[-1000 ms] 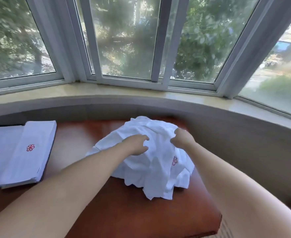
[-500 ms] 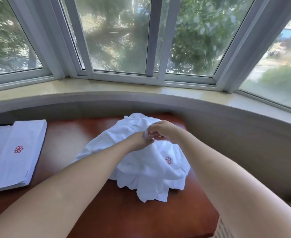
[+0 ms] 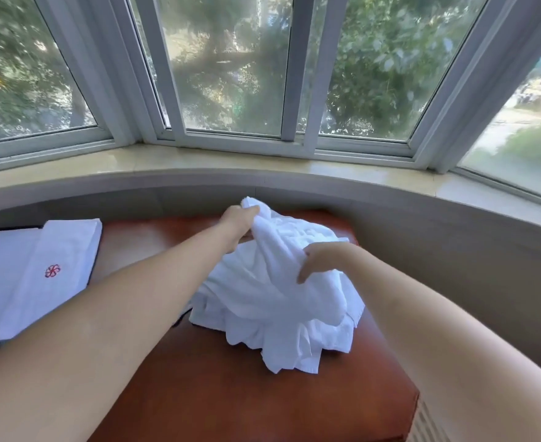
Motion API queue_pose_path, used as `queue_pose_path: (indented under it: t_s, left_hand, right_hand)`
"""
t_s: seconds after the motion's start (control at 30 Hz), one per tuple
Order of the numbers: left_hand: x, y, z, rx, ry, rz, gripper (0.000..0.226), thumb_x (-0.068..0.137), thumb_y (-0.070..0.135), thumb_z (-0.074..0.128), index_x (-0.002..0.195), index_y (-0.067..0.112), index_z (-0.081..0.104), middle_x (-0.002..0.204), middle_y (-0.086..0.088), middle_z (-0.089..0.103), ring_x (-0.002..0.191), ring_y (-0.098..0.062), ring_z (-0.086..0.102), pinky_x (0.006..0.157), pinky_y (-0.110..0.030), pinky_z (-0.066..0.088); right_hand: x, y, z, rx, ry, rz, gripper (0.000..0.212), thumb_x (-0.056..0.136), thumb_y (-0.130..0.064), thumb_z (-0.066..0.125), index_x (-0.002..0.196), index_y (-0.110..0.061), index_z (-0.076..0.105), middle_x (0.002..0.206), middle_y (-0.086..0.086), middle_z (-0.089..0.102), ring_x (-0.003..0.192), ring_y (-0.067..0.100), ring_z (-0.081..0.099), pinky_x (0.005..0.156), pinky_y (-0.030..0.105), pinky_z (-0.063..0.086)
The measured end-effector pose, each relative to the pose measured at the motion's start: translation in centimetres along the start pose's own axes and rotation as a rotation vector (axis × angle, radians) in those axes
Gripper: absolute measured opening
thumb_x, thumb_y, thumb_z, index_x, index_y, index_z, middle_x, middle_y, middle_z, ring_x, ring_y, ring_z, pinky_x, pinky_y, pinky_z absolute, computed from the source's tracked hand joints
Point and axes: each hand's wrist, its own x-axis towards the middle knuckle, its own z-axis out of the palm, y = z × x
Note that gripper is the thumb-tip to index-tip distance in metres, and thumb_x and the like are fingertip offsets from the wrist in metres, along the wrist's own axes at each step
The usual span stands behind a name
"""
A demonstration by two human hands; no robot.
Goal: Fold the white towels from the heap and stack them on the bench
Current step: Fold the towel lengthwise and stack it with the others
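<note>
Both hands' grip on towel (image 3: pixel 278 250)

A white-framed bay window (image 3: pixel 297 74) spans nine through three o'clock, with blurred green trees (image 3: pixel 374 65) behind the glass. Beneath it curves a pale stone sill (image 3: pixel 218 159).

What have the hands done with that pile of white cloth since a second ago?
The left hand, which lay on the heap, has taken hold of a towel and lifted one end up and away. The right hand has come toward the person and now grips the same towel lower down. The heap stays on the bench, and the folded towels lie at the left as before.
</note>
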Motion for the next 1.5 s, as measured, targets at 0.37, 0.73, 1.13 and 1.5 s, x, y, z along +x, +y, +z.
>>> queue_pose_path:
  t_s: [0.37, 0.73, 1.13, 1.5]
  left_hand:
    - [-1.9, 6.4, -5.5, -0.042, 0.231, 0.203, 0.025, 0.099, 0.038, 0.055, 0.109, 0.017, 0.064, 0.092, -0.007, 0.07, 0.069, -0.017, 0.07, 0.076, -0.03, 0.056]
    - [-8.4, 7.4, -12.4, 0.241, 0.517, 0.323, 0.029, 0.094, 0.034, 0.054, 0.075, 0.013, 0.062, 0.086, -0.01, 0.063, 0.1, -0.035, 0.062, 0.072, -0.031, 0.041]
    - [-20.3, 2.5, -23.9, 0.239, 0.7, 0.294, 0.045, 0.096, 0.042, 0.048, 0.063, 0.011, 0.05, 0.065, -0.004, 0.051, 0.069, -0.028, 0.05, 0.056, -0.033, 0.034]
    - [-31.9, -7.4, -31.9, 0.369, 0.526, 0.06, 0.076, 0.088, 0.079, 0.047, 0.134, 0.02, 0.061, 0.121, 0.001, 0.067, 0.106, -0.027, 0.064, 0.096, -0.04, 0.049]
  right_hand:
    - [-3.1, 0.1, -7.3, 0.123, 0.7, 0.064, 0.009, 0.094, -0.019, 0.043, 0.1, -0.014, 0.048, 0.095, 0.004, 0.053, 0.089, 0.032, 0.055, 0.071, 0.035, 0.042]
    - [-9.4, -4.9, -12.0, 0.632, 0.758, -0.098, 0.02, 0.091, -0.031, 0.061, 0.084, -0.014, 0.069, 0.076, 0.004, 0.063, 0.066, 0.019, 0.057, 0.054, 0.026, 0.037]
    - [-15.6, -15.7, -5.5, 0.958, 0.219, -0.322, 0.027, 0.099, -0.036, 0.063, 0.115, -0.013, 0.066, 0.088, 0.005, 0.079, 0.074, 0.021, 0.076, 0.058, 0.031, 0.059]
    - [-18.2, -25.3, 2.3, 0.67, -0.021, -0.394, 0.053, 0.089, -0.036, 0.072, 0.133, -0.011, 0.057, 0.125, 0.016, 0.069, 0.11, 0.033, 0.07, 0.099, 0.051, 0.056]
